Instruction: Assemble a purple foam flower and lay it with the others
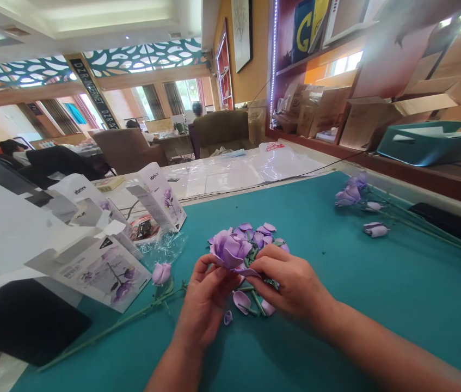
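Two bare forearms reach in from the bottom edge and meet over a teal table cover [377, 283]. The left hand [203, 296] is curled, its fingertips pinching the underside of a purple flower head [230, 249]. The right hand [291, 286] is half closed, thumb and fingers gripping the flower's lowest petal from the other side. The flower head sits between both hands, lifted just above the cover.

Just behind it lies a small pile of loose petals [260, 234], and a few more lie under the hands. To the left, a purple bud [161, 272] on a long green stem lies flat, near printed boxes [103, 272]. Far to the right, well apart, lie other flower stems [352, 193].

The petals look thin and soft, so too firm a pinch could crease or tear one, or pull the outer petal loose. A wrist dragging across the cover could also crush or scatter the loose petals.
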`<state>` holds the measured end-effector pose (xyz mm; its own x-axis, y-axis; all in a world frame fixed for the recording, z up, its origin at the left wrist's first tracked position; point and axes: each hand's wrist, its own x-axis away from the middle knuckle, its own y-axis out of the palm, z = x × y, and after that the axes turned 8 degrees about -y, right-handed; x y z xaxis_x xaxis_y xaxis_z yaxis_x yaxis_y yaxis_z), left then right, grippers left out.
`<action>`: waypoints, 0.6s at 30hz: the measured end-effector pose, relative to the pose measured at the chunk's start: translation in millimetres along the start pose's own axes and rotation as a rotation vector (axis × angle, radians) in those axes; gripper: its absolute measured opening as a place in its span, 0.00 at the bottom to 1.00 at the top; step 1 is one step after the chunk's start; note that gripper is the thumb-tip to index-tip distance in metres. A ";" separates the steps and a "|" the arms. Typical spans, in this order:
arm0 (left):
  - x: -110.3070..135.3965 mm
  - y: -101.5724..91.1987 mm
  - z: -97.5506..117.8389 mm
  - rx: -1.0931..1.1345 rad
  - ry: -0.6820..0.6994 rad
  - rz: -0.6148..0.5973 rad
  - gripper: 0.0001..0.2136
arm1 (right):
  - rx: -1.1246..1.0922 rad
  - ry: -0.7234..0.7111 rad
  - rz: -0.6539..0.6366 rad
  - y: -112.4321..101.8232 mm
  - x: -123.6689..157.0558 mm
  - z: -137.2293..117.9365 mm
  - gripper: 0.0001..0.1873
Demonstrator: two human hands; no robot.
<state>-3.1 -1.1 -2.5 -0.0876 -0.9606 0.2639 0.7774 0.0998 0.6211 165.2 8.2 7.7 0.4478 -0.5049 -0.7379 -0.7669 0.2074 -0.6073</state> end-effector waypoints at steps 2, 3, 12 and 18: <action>0.1 1.1 0.1 -0.006 0.003 0.003 0.17 | 0.015 0.000 -0.003 0.5 0.4 0.7 0.09; 0.2 1.7 0.2 -0.008 0.004 0.003 0.16 | 0.019 0.001 -0.004 0.7 0.6 1.0 0.09; 0.3 1.0 -2.3 -0.044 0.047 0.002 0.13 | 0.060 -0.023 -0.012 0.5 -0.3 0.5 0.10; -0.4 1.1 -4.9 -0.084 0.059 0.035 0.14 | 0.107 -0.050 -0.020 -0.6 -0.1 -0.7 0.11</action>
<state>0.9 -1.9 -5.5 -0.0246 -0.9708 0.2388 0.8292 0.1136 0.5472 165.3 7.5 8.4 0.4873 -0.4680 -0.7373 -0.7049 0.2875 -0.6484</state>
